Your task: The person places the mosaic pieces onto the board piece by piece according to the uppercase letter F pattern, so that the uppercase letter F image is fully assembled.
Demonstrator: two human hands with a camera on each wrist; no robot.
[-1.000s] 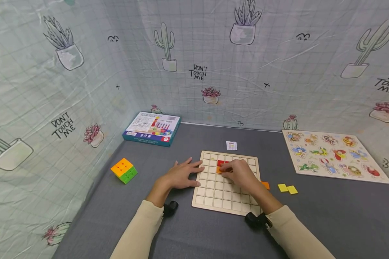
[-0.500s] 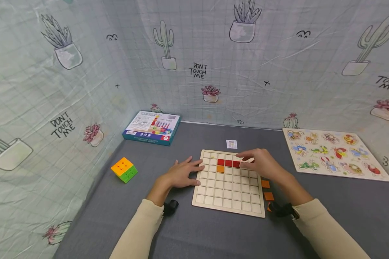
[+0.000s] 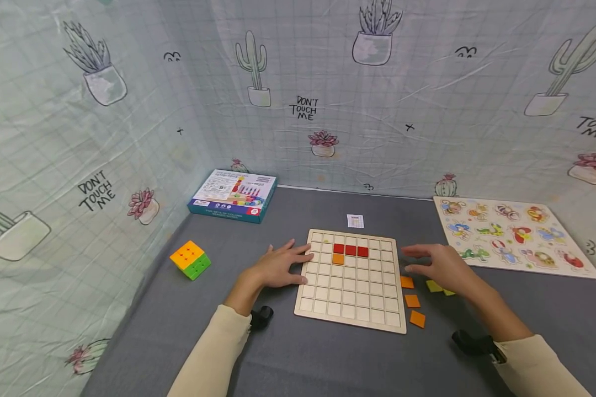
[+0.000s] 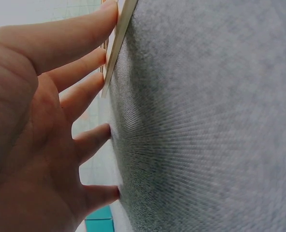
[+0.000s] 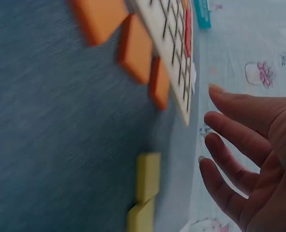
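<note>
While a cactus-printed cloth (image 3: 258, 154) walls off the left and far sides of the grey bench (image 3: 278, 353), we see, from left, an orange-and-green cube (image 3: 190, 260), a flat printed box (image 3: 232, 196), a small white card (image 3: 355, 221) and an insect board (image 3: 506, 227). From our head view, the right hand (image 3: 442, 266) hides that board's near-left corner and part of two yellow tiles (image 3: 434, 286).

At center, we find a wooden grid board (image 3: 349, 298) carrying three red tiles (image 3: 350, 250) side by side in one row, with a single orange tile (image 3: 338, 258) in the square just nearer us than the leftmost red.

Fingers spread, the left hand (image 3: 276, 268) touches the grid board's left edge with its thumb and two fingertips. Just beside the right edge lie three loose orange tiles (image 3: 412, 301), the yellow pair farther right. Above the bench near that edge, the right hand hangs with loosely extended fingers, thumb parted from them, fingertips apart from the tiles.
</note>
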